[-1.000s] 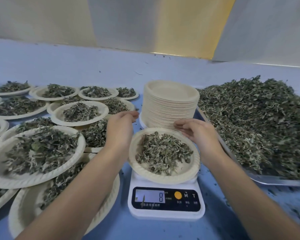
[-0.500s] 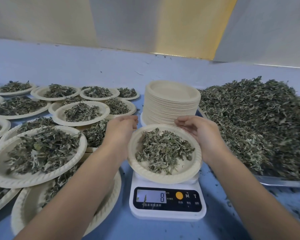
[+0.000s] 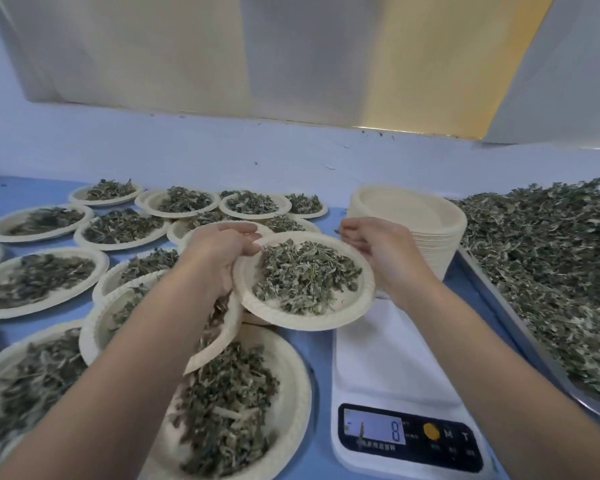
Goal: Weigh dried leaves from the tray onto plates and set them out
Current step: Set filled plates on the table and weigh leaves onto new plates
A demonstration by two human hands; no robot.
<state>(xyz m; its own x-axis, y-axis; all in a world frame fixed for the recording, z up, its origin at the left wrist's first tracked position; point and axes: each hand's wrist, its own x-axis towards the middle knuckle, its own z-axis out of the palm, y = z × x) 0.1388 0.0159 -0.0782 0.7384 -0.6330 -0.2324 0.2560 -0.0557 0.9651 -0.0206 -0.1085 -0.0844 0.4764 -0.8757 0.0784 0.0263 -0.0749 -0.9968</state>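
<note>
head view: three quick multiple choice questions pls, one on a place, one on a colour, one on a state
1. Where does the stack of empty plates stand?
A. beyond the scale, beside the tray of leaves
B. on the scale
C. on top of the leaf heap

2. What colour is the table top?
A. brown
B. black
C. blue

3. What is the state of the scale's platform?
A. bare
B. bearing a filled plate
C. heaped with loose leaves

Answers:
1 A: the stack sits past the scale's far edge, next to the tray's rim.
2 C: the bare surface between the plates and the scale is blue.
3 A: the left hand holds the filled plate up at the platform's left, and nothing rests on the platform.
</note>
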